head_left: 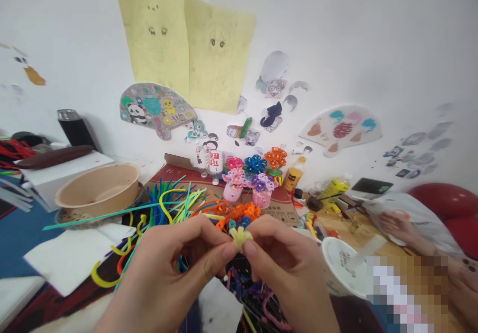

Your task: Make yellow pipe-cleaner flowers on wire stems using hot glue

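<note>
Sitting between hands (182,261): yellow piece (240,236)

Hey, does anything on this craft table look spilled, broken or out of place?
Nothing looks plainly spilled or broken. Beyond your left hand, though, colored pipe cleaners lie in a loose tangle, and one teal strand sticks out sideways in front of the beige basin, away from the bunch.

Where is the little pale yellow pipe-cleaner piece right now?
In the head view, the pale yellow pipe-cleaner piece is mid-width, below centre, pinched between the left hand and right hand, with orange pipe-cleaner pieces behind it.
</note>
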Tool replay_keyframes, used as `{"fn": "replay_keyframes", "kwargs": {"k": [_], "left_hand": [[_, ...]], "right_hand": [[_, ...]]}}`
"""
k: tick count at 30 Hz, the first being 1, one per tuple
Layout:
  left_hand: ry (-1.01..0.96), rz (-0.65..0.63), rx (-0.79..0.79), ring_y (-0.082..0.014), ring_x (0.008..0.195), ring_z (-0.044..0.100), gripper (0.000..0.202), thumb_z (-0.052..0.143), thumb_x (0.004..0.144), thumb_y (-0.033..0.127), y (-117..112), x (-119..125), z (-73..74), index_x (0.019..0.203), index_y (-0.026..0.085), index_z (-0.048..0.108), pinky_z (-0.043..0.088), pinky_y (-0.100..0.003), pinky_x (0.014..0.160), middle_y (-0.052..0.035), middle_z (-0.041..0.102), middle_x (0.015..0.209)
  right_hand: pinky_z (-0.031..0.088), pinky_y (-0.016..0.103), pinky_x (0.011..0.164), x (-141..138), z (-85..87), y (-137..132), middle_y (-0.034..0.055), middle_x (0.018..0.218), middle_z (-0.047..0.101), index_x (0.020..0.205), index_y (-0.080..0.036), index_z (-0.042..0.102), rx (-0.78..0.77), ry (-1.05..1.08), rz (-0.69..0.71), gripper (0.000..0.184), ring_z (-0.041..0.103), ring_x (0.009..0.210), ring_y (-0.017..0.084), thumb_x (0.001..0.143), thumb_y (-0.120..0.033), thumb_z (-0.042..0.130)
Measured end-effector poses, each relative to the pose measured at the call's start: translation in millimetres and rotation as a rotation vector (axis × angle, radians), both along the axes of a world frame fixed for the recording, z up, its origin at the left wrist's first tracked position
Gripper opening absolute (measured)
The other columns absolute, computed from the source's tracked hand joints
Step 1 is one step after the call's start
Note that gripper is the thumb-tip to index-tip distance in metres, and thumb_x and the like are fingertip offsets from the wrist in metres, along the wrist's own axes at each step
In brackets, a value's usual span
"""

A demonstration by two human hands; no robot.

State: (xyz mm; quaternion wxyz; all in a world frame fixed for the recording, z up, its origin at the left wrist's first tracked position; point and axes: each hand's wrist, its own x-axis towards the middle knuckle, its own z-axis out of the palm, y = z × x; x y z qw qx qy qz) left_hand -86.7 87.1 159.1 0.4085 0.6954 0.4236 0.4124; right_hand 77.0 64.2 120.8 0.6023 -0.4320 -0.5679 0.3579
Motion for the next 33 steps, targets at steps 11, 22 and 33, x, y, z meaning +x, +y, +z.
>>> {"fn": "replay_keyframes", "kwargs": {"k": [11, 22, 33], "left_hand": [[0.075, -0.034, 0.049, -0.0114, 0.051, 0.057, 0.021, 0.063, 0.083, 0.04, 5.0, -0.2, -2.1, 0.07, 0.025, 0.067, 0.043, -0.017, 0.047, 0.004, 0.062, 0.057], [0.094, -0.015, 0.069, -0.0102, 0.05, 0.053, 0.023, 0.062, 0.085, 0.037, 4.8, 0.8, -4.1, 0.068, 0.023, 0.068, 0.041, -0.016, 0.046, 0.0041, 0.06, 0.054], [0.116, -0.046, 0.15, -0.0091, 0.049, 0.052, 0.026, 0.06, 0.086, 0.036, 6.5, 2.4, -1.7, 0.066, 0.022, 0.068, 0.04, -0.015, 0.045, 0.0043, 0.061, 0.054]], "right_hand": [[0.039, 0.023, 0.051, 4.8, 14.3, -0.7, -0.0025, 0.066, 0.059, 0.073, -0.02, 0.068, -0.115, 0.026, 0.115, 0.004, 0.047, 0.054, 0.01, 0.076, -0.021, 0.07], [0.038, 0.022, 0.051, 4.1, 14.4, -0.5, -0.0024, 0.066, 0.06, 0.072, -0.019, 0.067, -0.089, 0.027, 0.093, 0.006, 0.047, 0.054, 0.009, 0.077, -0.018, 0.07], [0.036, 0.023, 0.051, 5.9, 11.0, -0.9, -0.003, 0.066, 0.058, 0.074, -0.02, 0.064, -0.063, -0.018, 0.086, 0.007, 0.046, 0.053, 0.009, 0.079, -0.018, 0.068]]}}
